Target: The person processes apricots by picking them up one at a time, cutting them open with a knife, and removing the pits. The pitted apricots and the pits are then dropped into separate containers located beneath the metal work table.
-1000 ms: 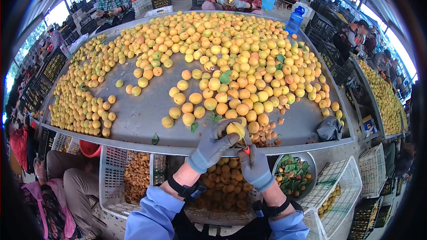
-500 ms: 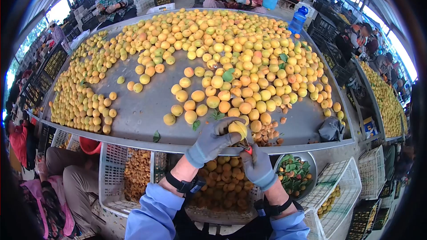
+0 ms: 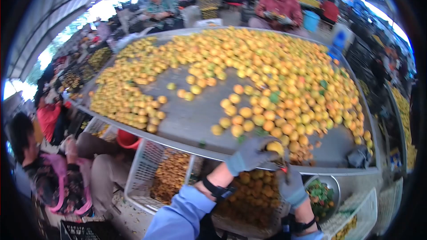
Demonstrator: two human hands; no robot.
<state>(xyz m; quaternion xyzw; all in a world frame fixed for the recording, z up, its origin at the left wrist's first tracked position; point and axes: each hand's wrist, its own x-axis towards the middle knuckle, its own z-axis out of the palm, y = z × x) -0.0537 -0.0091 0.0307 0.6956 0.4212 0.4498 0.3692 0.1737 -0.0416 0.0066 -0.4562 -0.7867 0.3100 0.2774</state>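
Open-sided shed, crowded with other people seated round the work, and at its middle the big grey sheet-metal table (image 3: 191,115), heaped with loose yellow apricots (image 3: 284,75). At the near rim of the table my left hand (image 3: 250,154), in a grey knit glove, is closed around one round yellow-orange apricot (image 3: 275,147), holding it just above the rim. My right hand (image 3: 291,186), gloved the same, sits just below the rim, under the fruit. Its fingers curl on what I take for a small red-handled tool (image 3: 283,168), though the frame is smeared and I can't make out a blade. The two hands are close together, nearly meeting at the fruit.

Judging by that, I'm at the splitting step: fruit steadied, tool at its underside. Just inside the rim lies a little heap of brown pits (image 3: 302,153). Under the rim stands a white plastic lattice crate (image 3: 142,169) of darker orange pieces, and also under it a round metal bowl (image 3: 336,191) of green leaves. As I read it, the next move calls for a firm pinch on the apricot and a short, controlled pass of the tool, kept clear of my left thumb.
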